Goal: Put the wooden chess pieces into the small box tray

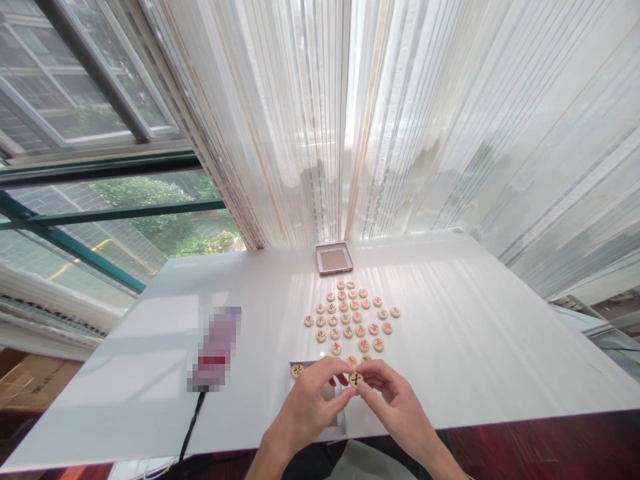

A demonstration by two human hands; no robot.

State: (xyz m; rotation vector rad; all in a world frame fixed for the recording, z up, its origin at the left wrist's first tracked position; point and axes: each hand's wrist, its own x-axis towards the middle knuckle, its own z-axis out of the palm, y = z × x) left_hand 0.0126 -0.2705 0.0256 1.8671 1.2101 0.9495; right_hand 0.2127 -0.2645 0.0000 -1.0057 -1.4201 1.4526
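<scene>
Both the left hand (310, 403) and the right hand (395, 397) pinch one round wooden game piece (355, 379) at their fingertips, just above the near edge of the white table (475, 347). Its face bears a black character resembling "士". More pieces (353, 317) with red or black characters, too small to read, lie beyond, before a small square box (334, 259).

Pale wooden xiangqi pieces (350, 319) show red and black characters; the held piece (355, 379) reads black; white table (475, 333); brown-lined box lid (334, 259); striped sheer white curtain (425, 113).
</scene>
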